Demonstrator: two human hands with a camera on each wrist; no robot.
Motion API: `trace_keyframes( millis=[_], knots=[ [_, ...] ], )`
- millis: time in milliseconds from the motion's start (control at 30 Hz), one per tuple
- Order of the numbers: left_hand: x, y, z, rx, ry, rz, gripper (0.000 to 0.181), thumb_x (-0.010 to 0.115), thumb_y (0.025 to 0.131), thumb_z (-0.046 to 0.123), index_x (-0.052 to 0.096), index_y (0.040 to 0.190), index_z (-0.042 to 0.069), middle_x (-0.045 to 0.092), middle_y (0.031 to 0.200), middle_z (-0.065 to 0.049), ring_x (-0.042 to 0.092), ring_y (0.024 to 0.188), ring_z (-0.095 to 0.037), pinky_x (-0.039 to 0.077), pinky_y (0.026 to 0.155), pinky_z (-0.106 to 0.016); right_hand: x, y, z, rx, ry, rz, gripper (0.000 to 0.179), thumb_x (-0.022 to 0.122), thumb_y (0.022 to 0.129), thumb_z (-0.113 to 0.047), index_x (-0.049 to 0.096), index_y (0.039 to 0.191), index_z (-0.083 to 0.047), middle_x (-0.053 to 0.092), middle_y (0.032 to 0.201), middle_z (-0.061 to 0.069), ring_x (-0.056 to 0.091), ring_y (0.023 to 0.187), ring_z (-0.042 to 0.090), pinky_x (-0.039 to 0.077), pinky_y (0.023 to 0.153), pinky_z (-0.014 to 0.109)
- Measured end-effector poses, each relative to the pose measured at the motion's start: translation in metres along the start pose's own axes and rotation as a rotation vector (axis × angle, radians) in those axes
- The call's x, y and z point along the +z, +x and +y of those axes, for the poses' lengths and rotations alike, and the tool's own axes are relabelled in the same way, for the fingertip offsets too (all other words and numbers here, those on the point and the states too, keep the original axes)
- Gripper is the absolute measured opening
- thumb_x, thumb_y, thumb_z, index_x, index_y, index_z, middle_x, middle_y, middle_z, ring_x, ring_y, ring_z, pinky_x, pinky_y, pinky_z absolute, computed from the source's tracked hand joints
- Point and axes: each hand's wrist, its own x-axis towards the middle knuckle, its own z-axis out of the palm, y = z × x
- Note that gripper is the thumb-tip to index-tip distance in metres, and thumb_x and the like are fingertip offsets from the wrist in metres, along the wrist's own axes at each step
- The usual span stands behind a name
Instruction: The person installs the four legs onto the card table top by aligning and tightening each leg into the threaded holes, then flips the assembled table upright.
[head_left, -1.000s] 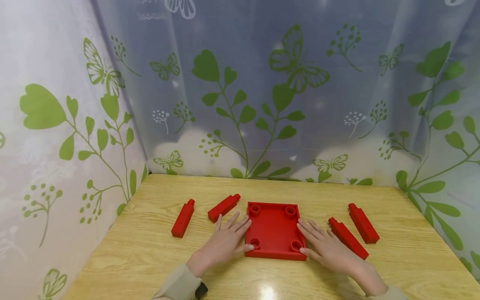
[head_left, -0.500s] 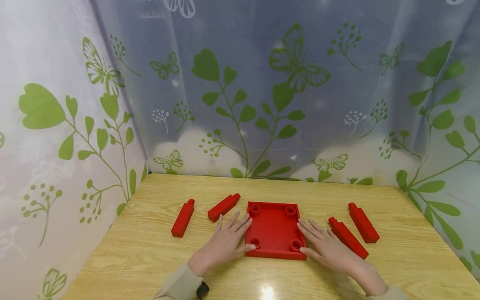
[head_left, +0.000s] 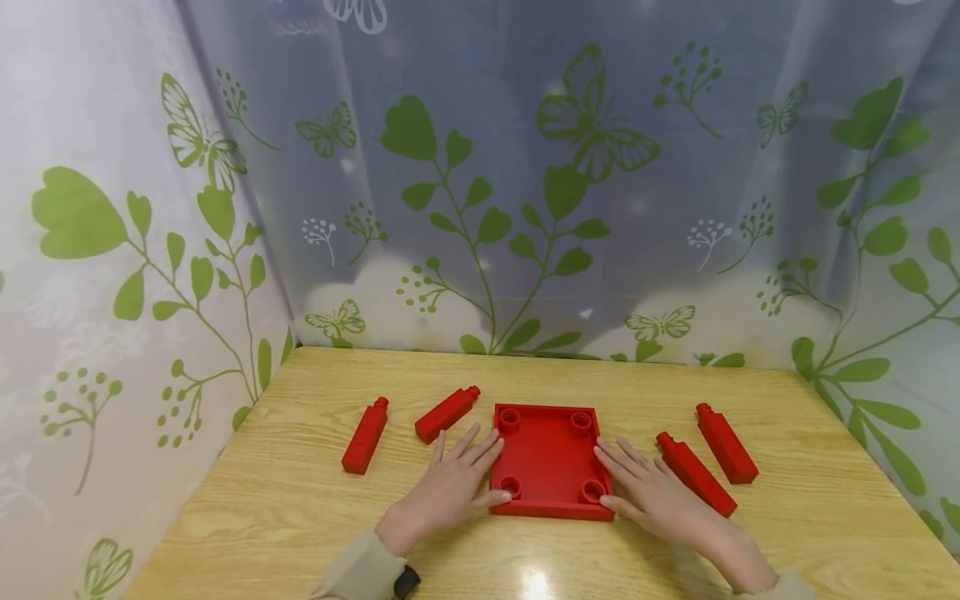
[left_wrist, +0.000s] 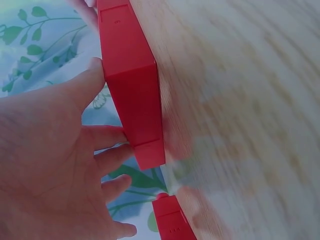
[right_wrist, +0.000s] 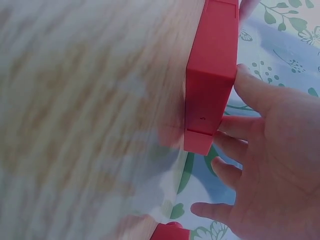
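Observation:
A shallow red square tray (head_left: pixel 542 458) with a round socket in each corner lies flat on the table. On its left edge rest the fingertips and thumb of my left hand (head_left: pixel 447 493), fingers spread and mostly straight. My right hand (head_left: pixel 654 498) touches the right edge in the same way, thumb at the near corner. In the left wrist view the tray's side wall (left_wrist: pixel 135 105) meets the left fingertips; the right wrist view has the right fingertips against the opposite wall (right_wrist: pixel 206 105). Neither hand curls round anything.
Two red square pegs with knobbed ends, one farther left (head_left: pixel 365 437) and one nearer (head_left: pixel 447 414), lie left of the tray. On the right lie two more, one beside the right hand (head_left: pixel 697 475) and one beyond (head_left: pixel 726 444). A patterned curtain (head_left: pixel 480 208) surrounds the wooden table (head_left: pixel 285 500).

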Motion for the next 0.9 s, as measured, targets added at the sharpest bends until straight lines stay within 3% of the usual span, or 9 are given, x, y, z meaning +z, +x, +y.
trace_keyframes(
  millis=[400,600,733,900],
  knots=[
    [0.0,0.0,0.002,-0.006,-0.002,0.002,0.076,0.056,0.1,0.053,0.038,0.157,0.007,0.031,0.165,-0.007,0.016,0.155,-0.035,0.01,0.117,-0.071,-0.003,-0.001,0.002,-0.028,-0.032,0.042,0.072,0.059,0.1,-0.048,0.04,0.156,-0.006,0.033,0.163,0.016,0.027,0.148,0.046,0.024,0.11,0.074],
    [-0.002,-0.001,0.004,-0.008,-0.014,-0.008,0.076,0.056,0.099,0.052,0.037,0.157,0.006,0.031,0.165,-0.008,0.017,0.155,-0.036,0.01,0.117,-0.071,-0.015,-0.002,0.01,-0.086,-0.047,0.254,0.064,0.07,0.096,-0.029,0.048,0.152,-0.008,0.045,0.156,0.015,0.039,0.142,0.046,0.04,0.106,0.065],
    [-0.002,-0.002,0.003,-0.013,-0.021,-0.012,0.077,0.056,0.099,0.052,0.036,0.157,0.006,0.03,0.165,-0.008,0.016,0.155,-0.036,0.01,0.117,-0.071,-0.026,-0.004,0.022,-0.07,-0.051,0.404,0.058,0.072,0.095,-0.021,0.052,0.149,-0.011,0.054,0.147,0.019,0.05,0.133,0.044,0.05,0.095,0.063],
    [-0.002,-0.002,0.003,-0.018,-0.031,-0.016,0.077,0.057,0.099,0.051,0.036,0.157,0.006,0.03,0.165,-0.008,0.016,0.155,-0.036,0.011,0.117,-0.072,-0.037,-0.011,0.043,-0.039,-0.031,0.573,0.058,0.076,0.09,-0.009,0.056,0.144,-0.008,0.062,0.136,0.022,0.062,0.117,0.043,0.052,0.087,0.061]
  ],
)
